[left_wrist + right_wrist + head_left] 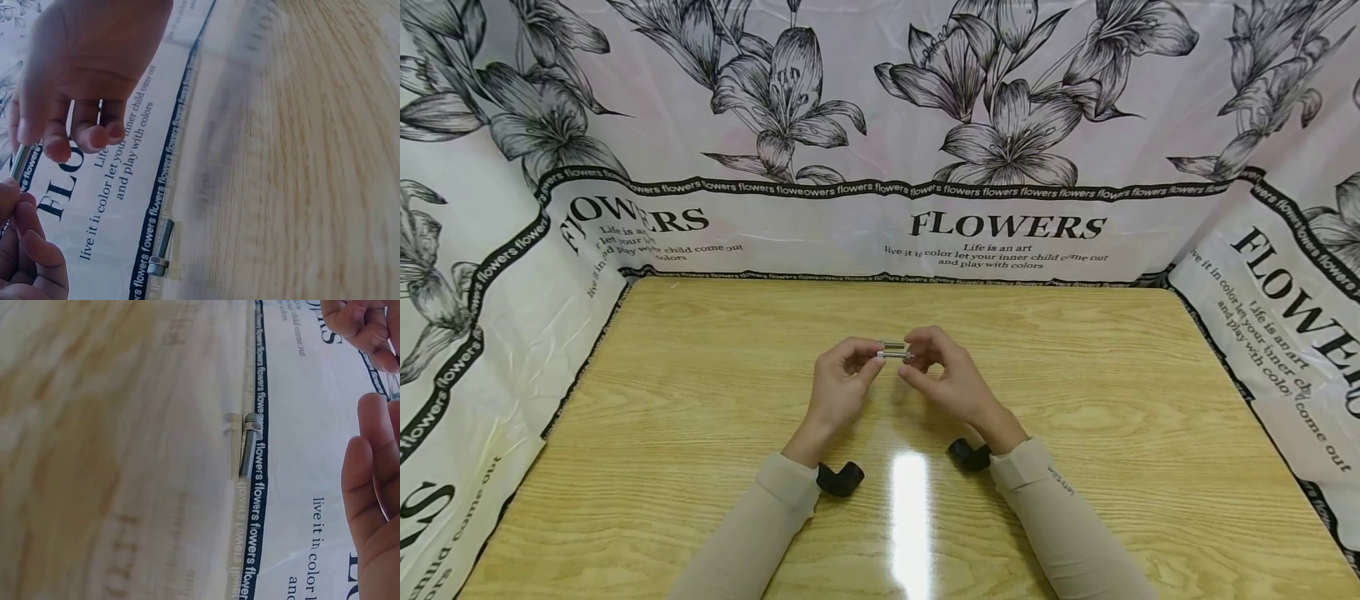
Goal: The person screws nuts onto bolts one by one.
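Near the middle of the table, my left hand pinches one end of a threaded metal bolt between thumb and finger. My right hand has its thumb and index finger at the bolt's other end, covering it; its remaining fingers are bent loosely in the left wrist view. That bolt shows its thread between the two hands there. A second bolt, with a nut near its head, lies on the table just beyond the hands. In the right wrist view, the held bolt is mostly out of frame.
The glossy wooden table reflects a bright light strip at its front. A flower-printed sheet stands along the back and sides. Black curved pieces sit at both wrists by the sleeves.
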`<action>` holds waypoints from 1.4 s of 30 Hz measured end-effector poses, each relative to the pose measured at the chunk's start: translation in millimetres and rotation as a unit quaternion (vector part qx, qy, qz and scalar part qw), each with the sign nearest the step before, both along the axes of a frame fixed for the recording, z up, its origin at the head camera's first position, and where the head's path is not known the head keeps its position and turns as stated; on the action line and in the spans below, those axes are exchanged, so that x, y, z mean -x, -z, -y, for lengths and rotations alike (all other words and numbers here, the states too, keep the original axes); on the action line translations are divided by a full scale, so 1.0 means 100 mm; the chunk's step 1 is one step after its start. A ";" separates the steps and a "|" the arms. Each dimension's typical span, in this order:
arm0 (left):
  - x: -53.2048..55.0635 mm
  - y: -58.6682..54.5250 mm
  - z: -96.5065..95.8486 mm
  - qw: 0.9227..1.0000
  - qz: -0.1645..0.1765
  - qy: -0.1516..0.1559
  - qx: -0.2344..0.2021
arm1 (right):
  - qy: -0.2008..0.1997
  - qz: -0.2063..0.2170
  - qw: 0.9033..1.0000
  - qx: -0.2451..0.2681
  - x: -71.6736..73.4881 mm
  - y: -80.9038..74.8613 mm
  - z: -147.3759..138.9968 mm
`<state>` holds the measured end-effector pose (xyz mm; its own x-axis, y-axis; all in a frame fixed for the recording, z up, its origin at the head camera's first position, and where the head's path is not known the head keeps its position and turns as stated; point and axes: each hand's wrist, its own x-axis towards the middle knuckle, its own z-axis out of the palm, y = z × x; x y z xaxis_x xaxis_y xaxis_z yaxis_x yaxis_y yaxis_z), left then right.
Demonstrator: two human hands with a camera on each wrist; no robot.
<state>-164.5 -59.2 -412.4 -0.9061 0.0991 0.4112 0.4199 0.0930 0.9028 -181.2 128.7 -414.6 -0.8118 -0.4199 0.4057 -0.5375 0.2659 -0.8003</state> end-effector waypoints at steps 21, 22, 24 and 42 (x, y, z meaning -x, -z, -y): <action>-0.02 -0.02 -0.01 1.000 0.021 0.001 -0.006 | 0.029 0.010 0.998 -0.062 0.15 0.28 -0.07; -0.02 -0.02 -0.01 1.000 0.020 0.001 -0.005 | 0.031 0.019 0.998 -0.059 0.15 0.28 -0.07; -0.01 -0.02 -0.01 1.000 0.017 0.002 -0.004 | 0.030 0.032 0.998 -0.048 0.14 0.28 -0.07; -0.01 0.00 -0.01 1.000 0.012 0.001 -0.008 | 0.027 0.023 0.999 -0.039 -0.04 -0.09 0.02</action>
<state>-163.1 -58.3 -412.2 -0.9151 0.0946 0.3919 0.3992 0.0768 0.9136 -176.9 126.7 -405.9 -0.8511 -0.4032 0.3362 -0.4844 0.3560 -0.7992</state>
